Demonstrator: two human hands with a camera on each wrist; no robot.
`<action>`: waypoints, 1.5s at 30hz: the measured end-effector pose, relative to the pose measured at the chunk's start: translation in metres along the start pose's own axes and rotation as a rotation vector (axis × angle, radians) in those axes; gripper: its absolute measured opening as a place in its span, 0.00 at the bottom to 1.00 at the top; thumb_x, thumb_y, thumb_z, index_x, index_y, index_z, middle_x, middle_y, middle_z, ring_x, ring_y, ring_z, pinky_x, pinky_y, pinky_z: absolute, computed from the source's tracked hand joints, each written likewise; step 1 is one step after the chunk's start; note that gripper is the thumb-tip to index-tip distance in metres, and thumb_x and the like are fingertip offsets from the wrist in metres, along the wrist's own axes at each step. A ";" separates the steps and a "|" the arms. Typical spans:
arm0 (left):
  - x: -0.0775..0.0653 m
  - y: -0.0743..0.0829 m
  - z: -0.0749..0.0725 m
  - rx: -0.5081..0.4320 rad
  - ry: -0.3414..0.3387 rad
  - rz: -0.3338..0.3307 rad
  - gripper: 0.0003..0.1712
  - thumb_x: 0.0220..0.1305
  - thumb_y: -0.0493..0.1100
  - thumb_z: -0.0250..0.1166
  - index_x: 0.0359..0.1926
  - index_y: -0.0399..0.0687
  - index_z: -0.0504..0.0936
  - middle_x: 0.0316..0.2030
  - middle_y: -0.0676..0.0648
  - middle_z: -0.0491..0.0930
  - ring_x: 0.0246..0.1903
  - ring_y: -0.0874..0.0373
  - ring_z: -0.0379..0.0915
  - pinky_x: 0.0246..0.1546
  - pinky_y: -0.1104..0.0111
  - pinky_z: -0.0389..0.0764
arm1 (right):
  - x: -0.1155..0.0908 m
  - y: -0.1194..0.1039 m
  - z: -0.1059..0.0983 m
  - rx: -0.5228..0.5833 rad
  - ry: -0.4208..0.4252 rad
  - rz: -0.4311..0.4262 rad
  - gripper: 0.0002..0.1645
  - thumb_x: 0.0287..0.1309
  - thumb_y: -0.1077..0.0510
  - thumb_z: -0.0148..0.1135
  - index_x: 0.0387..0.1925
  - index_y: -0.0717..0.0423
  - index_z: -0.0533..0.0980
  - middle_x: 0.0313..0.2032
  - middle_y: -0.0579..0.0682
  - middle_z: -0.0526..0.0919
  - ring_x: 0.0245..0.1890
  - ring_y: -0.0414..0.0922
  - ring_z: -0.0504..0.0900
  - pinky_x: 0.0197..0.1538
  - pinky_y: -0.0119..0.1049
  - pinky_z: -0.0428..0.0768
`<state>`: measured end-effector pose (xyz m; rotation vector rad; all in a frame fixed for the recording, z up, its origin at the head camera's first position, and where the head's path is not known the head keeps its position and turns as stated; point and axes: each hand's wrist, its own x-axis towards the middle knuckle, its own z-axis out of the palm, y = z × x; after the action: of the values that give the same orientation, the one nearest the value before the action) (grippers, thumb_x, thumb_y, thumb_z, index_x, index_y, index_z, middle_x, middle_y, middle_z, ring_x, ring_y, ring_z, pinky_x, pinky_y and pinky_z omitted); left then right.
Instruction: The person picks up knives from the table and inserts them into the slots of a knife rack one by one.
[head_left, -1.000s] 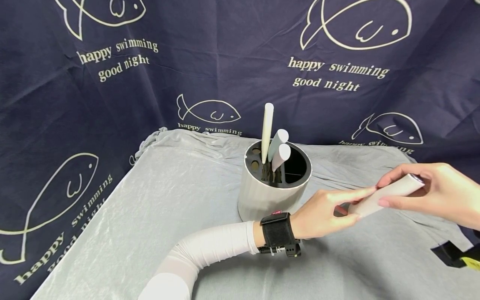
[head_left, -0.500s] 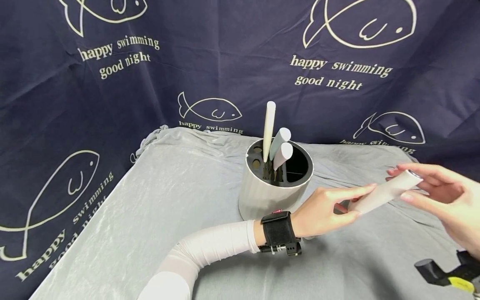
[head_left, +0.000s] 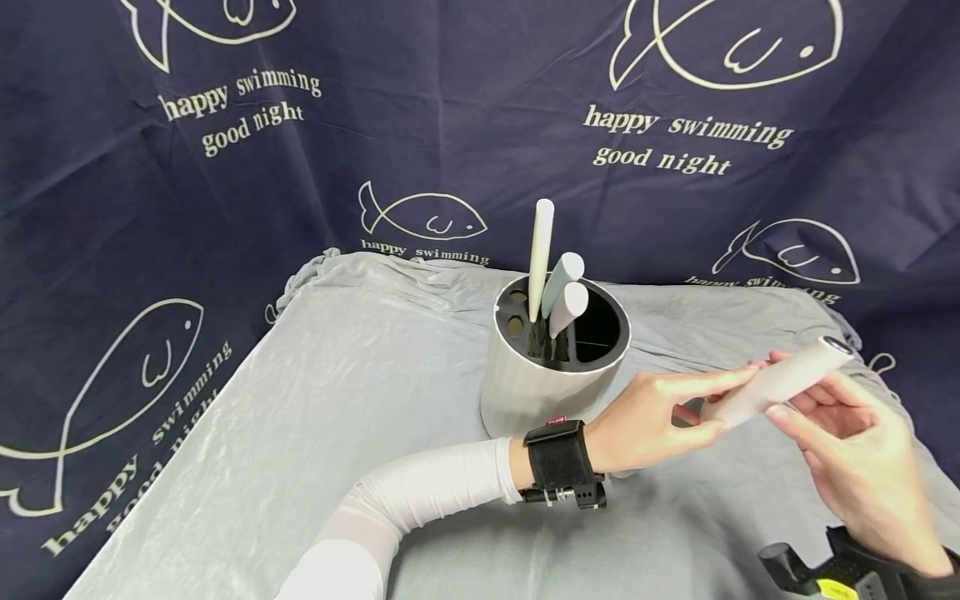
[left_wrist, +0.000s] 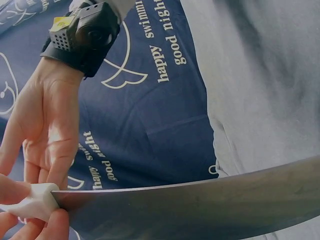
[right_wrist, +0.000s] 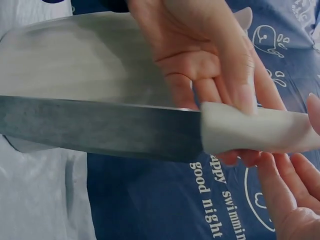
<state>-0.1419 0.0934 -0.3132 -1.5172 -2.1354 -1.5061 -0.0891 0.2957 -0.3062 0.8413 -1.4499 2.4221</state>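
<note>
A knife with a white handle is held in the air right of the knife block. Its wide metal blade shows in both wrist views; in the head view the left hand hides most of it. My left hand pinches the handle near the blade, as the right wrist view shows. My right hand holds the handle farther toward its butt end, thumb on the near side and fingers behind and beneath. The handle slants up to the right, its dark-ringed end cap sticking out past the right fingers.
A round white knife block with a black slotted top stands behind my left wrist. Cream, blue-green and pale pink handles rise from it. Grey cloth covers the table, before a navy fish-print curtain.
My right hand has loosened from the handle's end, swung lower with its palm turned up, and taken the handle again from below. The left hand and knife have barely moved.
</note>
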 end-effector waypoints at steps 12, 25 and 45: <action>0.000 0.001 0.001 0.014 -0.006 -0.003 0.30 0.63 0.31 0.63 0.66 0.40 0.71 0.61 0.45 0.76 0.51 0.72 0.71 0.43 0.90 0.72 | -0.005 0.006 0.012 -0.160 0.141 -0.044 0.31 0.50 0.92 0.40 0.59 0.88 0.60 0.53 0.66 0.80 0.57 0.53 0.79 0.57 0.35 0.78; -0.024 -0.004 -0.009 -0.080 0.014 -0.047 0.37 0.58 0.35 0.70 0.68 0.40 0.68 0.63 0.44 0.73 0.58 0.65 0.73 0.45 0.86 0.75 | -0.005 0.000 0.014 -0.338 0.192 -0.017 0.32 0.47 0.93 0.43 0.59 0.88 0.60 0.50 0.63 0.82 0.53 0.50 0.81 0.56 0.33 0.79; -0.085 -0.008 -0.048 -0.189 -0.023 -0.196 0.39 0.58 0.34 0.70 0.70 0.42 0.65 0.62 0.42 0.74 0.59 0.62 0.73 0.46 0.78 0.80 | 0.006 0.001 0.000 -0.087 0.067 -0.102 0.32 0.47 0.94 0.37 0.58 0.89 0.59 0.51 0.71 0.78 0.54 0.57 0.80 0.58 0.38 0.78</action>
<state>-0.1261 0.0015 -0.3442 -1.4191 -2.2696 -1.8087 -0.0944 0.2945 -0.3040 0.7877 -1.4402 2.2732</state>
